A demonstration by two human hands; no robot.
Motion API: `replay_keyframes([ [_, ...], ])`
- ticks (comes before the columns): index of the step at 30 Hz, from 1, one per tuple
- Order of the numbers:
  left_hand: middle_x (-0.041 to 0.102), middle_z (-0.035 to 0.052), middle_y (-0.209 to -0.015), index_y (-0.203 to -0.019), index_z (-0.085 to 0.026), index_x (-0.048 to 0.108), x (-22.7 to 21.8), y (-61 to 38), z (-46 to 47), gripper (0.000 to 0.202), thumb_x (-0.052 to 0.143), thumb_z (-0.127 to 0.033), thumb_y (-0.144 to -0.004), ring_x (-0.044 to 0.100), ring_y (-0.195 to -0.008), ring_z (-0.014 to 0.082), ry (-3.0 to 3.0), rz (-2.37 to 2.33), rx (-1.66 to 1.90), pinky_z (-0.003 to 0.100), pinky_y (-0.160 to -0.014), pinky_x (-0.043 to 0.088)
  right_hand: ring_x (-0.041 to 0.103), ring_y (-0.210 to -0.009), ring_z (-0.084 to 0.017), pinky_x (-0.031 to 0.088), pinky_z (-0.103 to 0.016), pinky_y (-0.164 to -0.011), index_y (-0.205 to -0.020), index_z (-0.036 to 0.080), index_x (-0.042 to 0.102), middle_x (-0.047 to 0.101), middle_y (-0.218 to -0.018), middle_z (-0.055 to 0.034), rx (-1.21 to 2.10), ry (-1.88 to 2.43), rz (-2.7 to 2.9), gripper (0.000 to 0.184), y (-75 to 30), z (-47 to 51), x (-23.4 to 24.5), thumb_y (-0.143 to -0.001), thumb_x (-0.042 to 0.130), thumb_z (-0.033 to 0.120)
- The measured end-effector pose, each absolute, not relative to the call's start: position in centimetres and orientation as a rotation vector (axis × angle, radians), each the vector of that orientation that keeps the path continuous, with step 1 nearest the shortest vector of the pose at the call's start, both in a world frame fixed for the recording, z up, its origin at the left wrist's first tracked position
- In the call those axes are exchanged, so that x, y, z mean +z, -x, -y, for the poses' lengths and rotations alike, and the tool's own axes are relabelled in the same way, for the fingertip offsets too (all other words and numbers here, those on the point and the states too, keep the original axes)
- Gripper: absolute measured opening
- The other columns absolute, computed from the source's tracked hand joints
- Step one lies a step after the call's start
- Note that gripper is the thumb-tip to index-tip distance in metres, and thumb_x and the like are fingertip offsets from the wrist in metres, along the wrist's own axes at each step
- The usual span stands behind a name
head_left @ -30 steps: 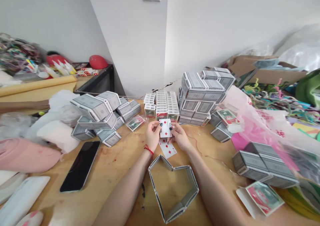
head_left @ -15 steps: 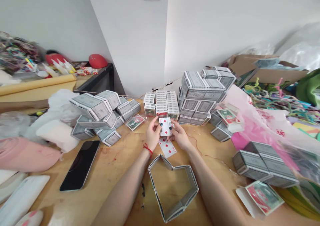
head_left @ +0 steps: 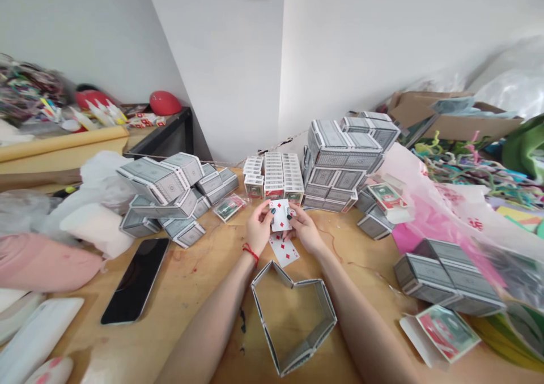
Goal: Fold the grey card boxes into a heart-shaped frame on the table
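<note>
Pinching a playing card (head_left: 279,217), both hands (head_left: 258,231) (head_left: 307,234) above a wooden tabletop (head_left: 195,282), white wall (head_left: 361,44) behind

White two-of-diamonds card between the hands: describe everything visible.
The white paper-looking playing card bears two red diamonds and a 2 at top left. It faces the camera, its left edge pinched by the left hand, its right edge by the right hand, beyond a white diamond-marked card on the brown wooden table. Its back is hidden.

The upper playing card (head_left: 280,216) bore a red 2 and red diamond signs. Red diamonds also marked the lower playing card (head_left: 284,252), its corner index uncertain. Red lettering on the plastic bag (head_left: 437,207) was illegible.
</note>
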State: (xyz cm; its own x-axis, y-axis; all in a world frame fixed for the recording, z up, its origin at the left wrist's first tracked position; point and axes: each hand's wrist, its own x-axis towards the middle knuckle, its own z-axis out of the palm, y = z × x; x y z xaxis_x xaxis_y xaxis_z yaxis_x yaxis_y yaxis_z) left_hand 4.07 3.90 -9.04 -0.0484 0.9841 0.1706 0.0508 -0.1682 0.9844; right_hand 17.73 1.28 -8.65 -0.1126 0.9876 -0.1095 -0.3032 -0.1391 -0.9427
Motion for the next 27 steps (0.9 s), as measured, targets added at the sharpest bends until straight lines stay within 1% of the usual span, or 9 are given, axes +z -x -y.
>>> replay_keyframes([
  [4, 0.064, 0.0042, -0.080, -0.109, -0.016, 0.058, -8.85, -4.11, -3.84, 0.034, 0.054, -0.019, -0.076, 0.058, -0.069, 0.0126, -1.334, -1.208, 1.358, 0.024, -0.064, 0.048, 0.058, -0.043, -0.012, 0.050, -0.025, -0.043, -0.129, 0.020, 0.033, 0.058, -0.057, 0.0049, 1.502, 1.016, 0.996, 0.058, -17.72, -1.30, -8.71, -0.073, 0.049, 0.023],
  [12, 0.062, 0.0033, -0.077, -0.107, -0.016, 0.059, -8.68, -4.21, -3.84, 0.032, 0.054, -0.017, -0.075, 0.056, -0.064, 0.0112, -1.308, -1.210, 1.355, 0.022, -0.060, 0.046, 0.056, -0.041, -0.011, 0.049, -0.024, -0.043, -0.126, 0.021, 0.035, 0.057, -0.056, 0.0056, 1.491, 1.007, 1.012, 0.054, -17.69, -1.22, -8.70, -0.075, 0.049, 0.027],
  [22, 0.062, 0.0031, -0.074, -0.104, -0.016, 0.060, -8.84, -4.15, -3.95, 0.030, 0.055, -0.019, -0.075, 0.055, -0.061, 0.0107, -1.342, -1.199, 1.374, 0.022, -0.056, 0.046, 0.056, -0.040, -0.012, 0.048, -0.024, -0.041, -0.124, 0.021, 0.037, 0.057, -0.057, 0.0053, 1.485, 1.017, 1.019, 0.052, -17.72, -1.32, -9.03, -0.074, 0.050, 0.027],
  [27, 0.062, 0.0031, -0.074, -0.103, -0.016, 0.061, -8.72, -4.11, -3.94, 0.029, 0.054, -0.017, -0.075, 0.055, -0.060, 0.0106, -1.346, -1.207, 1.379, 0.021, -0.056, 0.046, 0.056, -0.040, -0.012, 0.047, -0.024, -0.040, -0.125, 0.020, 0.035, 0.057, -0.055, 0.0059, 1.471, 1.034, 1.025, 0.053, -17.71, -1.23, -9.00, -0.074, 0.049, 0.025],
])
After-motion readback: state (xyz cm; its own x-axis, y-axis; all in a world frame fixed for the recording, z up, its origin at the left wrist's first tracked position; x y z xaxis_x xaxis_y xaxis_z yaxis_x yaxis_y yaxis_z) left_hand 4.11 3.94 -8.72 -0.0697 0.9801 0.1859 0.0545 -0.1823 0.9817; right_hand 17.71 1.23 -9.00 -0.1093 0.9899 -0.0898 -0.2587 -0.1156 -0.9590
